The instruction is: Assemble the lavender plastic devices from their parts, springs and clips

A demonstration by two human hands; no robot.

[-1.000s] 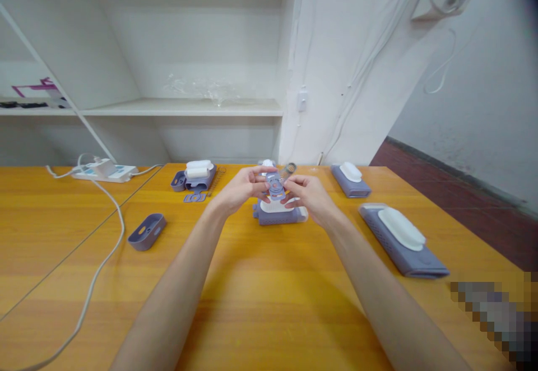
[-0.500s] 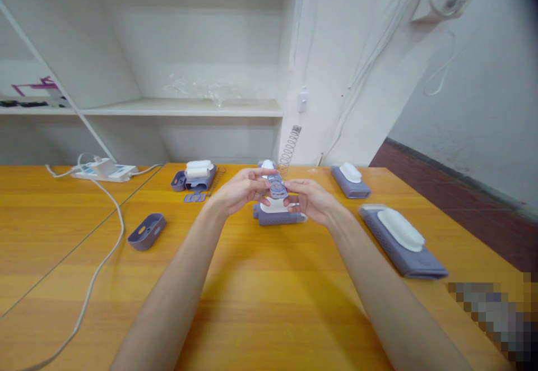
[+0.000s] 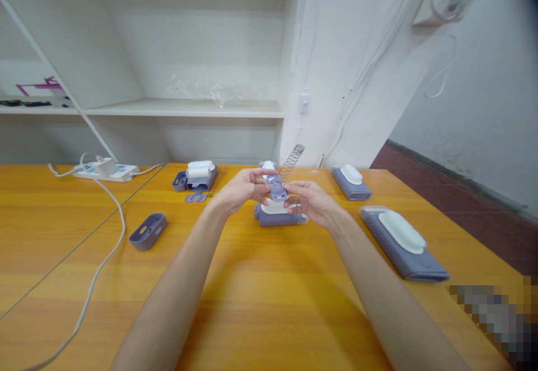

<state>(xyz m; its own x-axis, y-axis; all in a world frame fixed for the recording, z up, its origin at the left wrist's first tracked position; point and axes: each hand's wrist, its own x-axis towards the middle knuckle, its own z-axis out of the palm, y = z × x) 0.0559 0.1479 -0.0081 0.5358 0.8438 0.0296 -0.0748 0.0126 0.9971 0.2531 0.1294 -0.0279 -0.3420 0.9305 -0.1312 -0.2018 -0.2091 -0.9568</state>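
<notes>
My left hand (image 3: 246, 190) pinches the left side of a small flat purple-grey plate (image 3: 277, 188) with a round ring in its middle. At its right edge, the closed fingertips of my right hand (image 3: 310, 198) grip the same plate. A thin metal coil spring (image 3: 293, 159) rises from behind the plate, tilted up to the right; how its lower end is attached is hidden. Beneath my hands lies a purple-grey case (image 3: 281, 221) with a white oval part (image 3: 273, 207) on top. Behind them, partly covered, is another white ribbed piece (image 3: 268, 165).
At left are an open purple-grey shell (image 3: 148, 232), a power strip (image 3: 107, 170) and a white cable (image 3: 113, 247). Farther back sit white rolls (image 3: 200, 170), a second plate (image 3: 195, 198) and another spring (image 3: 218, 180). Two cases (image 3: 352, 183) with white tops lie at right.
The spring has become shorter and leans more to the right, its top end lower than before. Both hands keep hold of the plate, which has turned slightly.
</notes>
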